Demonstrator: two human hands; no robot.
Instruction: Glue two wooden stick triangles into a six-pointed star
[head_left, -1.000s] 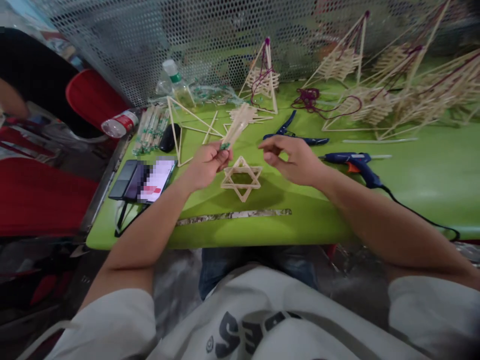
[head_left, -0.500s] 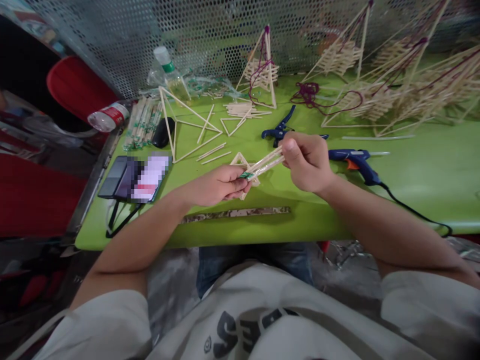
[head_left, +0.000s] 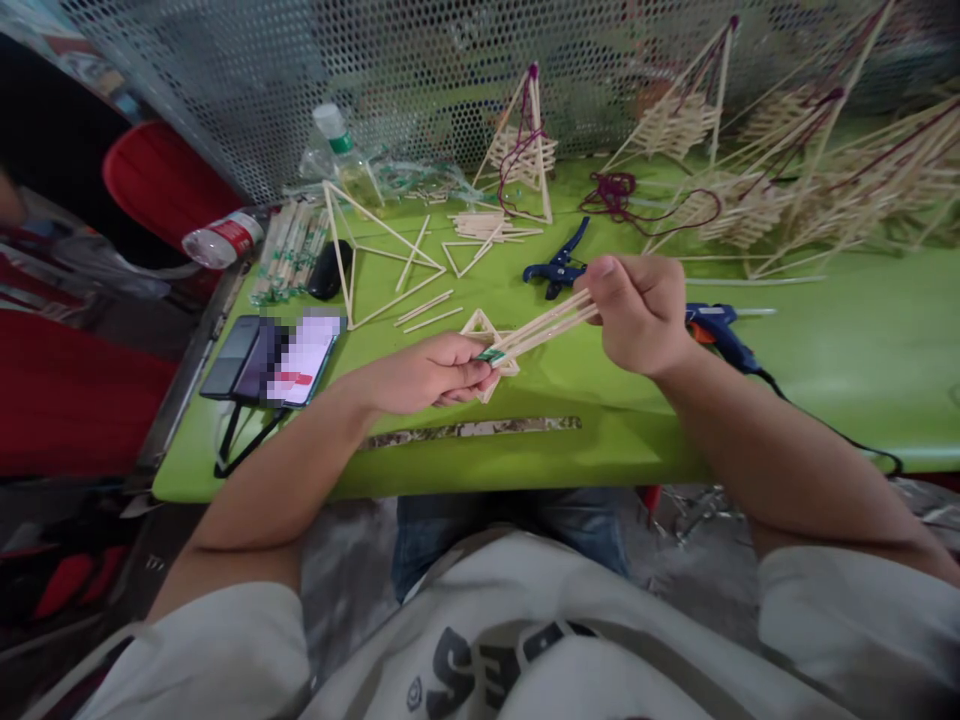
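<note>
Several thin wooden chopsticks [head_left: 551, 322] stretch between my two hands above the green table [head_left: 637, 420]. My left hand [head_left: 442, 372] is closed on their lower left end, where a clear wrapper with green print [head_left: 491, 355] shows at the fingertips. The upper right ends are gripped by my right hand [head_left: 637, 308], its thumb on top. Below the chopsticks lies a small frame of joined sticks [head_left: 480, 325], partly covered by my left hand. A blue cutter [head_left: 559, 268] sits just beyond my right hand, and a blue glue gun [head_left: 720, 330] is partly hidden behind it.
Wrapped chopsticks [head_left: 285, 255], a black mouse-like object [head_left: 330, 270] and a phone [head_left: 307, 355] lie at the left. A triangular stick frame [head_left: 397, 295] stands near them. Stick towers [head_left: 525, 155] and purple string [head_left: 615, 195] are at the back. A camouflage strip [head_left: 472, 428] lies near the front edge.
My right hand has moved right and slightly up, drawing the chopsticks farther out of the wrapper. My left hand stays nearly in place.
</note>
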